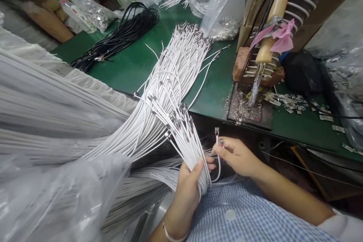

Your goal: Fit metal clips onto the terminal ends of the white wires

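My left hand [188, 185] is wrapped round a bundle of white cables [189, 147], their small metal connectors fanned out at the top. Just to the right, my right hand [238, 155] pinches a single white cable [217, 145] between thumb and fingers. Its metal connector points upward, and a second small metal piece shows beside the fingertips. Beyond both hands, a large heap of white cables [170, 68] lies over the bench edge, with dark-tipped ends at the far side.
A soldering iron [265, 53] with a wooden handle leans tip-down over a solder-spattered plate [246, 109]. Small circuit boards [295, 102] lie right of it. Black cables [121, 34], plastic bags [227, 3] and a brick [241, 62] sit on the green bench [212, 90].
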The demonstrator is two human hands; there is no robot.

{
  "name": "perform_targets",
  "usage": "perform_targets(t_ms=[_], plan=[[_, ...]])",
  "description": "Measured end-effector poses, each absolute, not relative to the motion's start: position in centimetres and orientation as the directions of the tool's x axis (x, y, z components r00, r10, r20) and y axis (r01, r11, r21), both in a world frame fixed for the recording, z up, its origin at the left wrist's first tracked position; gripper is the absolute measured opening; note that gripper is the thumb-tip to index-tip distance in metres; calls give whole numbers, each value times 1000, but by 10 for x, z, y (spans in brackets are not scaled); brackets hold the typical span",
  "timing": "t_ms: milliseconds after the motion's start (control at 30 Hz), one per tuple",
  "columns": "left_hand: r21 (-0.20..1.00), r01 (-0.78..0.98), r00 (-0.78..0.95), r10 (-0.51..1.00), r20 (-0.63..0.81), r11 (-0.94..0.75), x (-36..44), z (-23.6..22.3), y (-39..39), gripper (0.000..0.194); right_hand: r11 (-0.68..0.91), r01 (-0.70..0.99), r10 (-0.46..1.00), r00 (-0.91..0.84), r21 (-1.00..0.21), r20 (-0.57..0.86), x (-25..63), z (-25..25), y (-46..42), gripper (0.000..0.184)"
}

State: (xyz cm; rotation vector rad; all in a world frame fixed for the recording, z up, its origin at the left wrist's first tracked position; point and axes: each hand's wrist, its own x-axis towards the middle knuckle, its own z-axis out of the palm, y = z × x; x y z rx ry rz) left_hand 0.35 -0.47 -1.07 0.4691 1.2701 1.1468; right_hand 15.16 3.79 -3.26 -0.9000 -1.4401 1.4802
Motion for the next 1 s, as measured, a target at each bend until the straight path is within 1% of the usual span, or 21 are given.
perform_targets(t_ms=[67,133,167,233,267,300,333,367,400,433,467,500,567,633,667,733,1000], plan=[[829,-394,-105,876,-470,397,2,-9,-3,23,77,14,928,-368,-997,67,155,-38,41,40],[842,-397,-77,901,-426,365,0,-10,-3,21,108,218,938,-346,-970,26,159,-45,45,35],[846,-401,-64,910,-409,352,-1,-10,-3,22,101,359,951,-310,-928,-16,160,-49,46,30],[851,-396,-41,919,-392,346,-2,-11,-4,23,51,610,976,-198,-791,-90,162,-56,48,25],[854,-386,-34,920,-390,348,-2,-11,-5,24,37,677,985,-150,-735,-88,161,-59,47,29],[858,-374,-33,920,-391,352,-2,-11,-6,25,50,694,991,-126,-718,-53,161,-59,47,34],[862,-360,-36,917,-396,358,-2,-11,-7,25,95,661,991,-132,-744,9,159,-59,45,36],[865,-344,-44,914,-404,366,-1,-11,-7,25,163,580,984,-159,-798,85,158,-57,43,35],[865,-332,-56,908,-416,376,0,-11,-8,24,230,463,969,-192,-856,156,155,-53,42,32],[863,-323,-70,899,-432,389,1,-11,-9,23,268,324,952,-233,-907,198,152,-49,41,27],[858,-317,-78,890,-449,405,2,-11,-10,22,264,192,940,-272,-945,208,149,-44,40,23],[853,-314,-82,883,-463,418,2,-11,-10,22,221,76,935,-301,-972,190,146,-40,40,22],[842,-313,-66,874,-482,441,2,-13,-11,22,43,-125,935,-343,-991,84,139,-32,41,24],[835,-313,-39,872,-488,453,0,-15,-11,24,-167,-270,919,-392,-948,-50,132,-29,44,31],[830,-317,-30,870,-492,458,-1,-17,-11,25,-242,-313,907,-410,-919,-99,129,-28,45,34],[819,-330,-28,862,-506,470,-2,-19,-12,27,-309,-345,895,-420,-887,-149,124,-28,47,38],[784,-373,-50,833,-551,496,-1,-15,-11,30,-339,-378,892,-420,-862,-166,125,-28,46,41]])
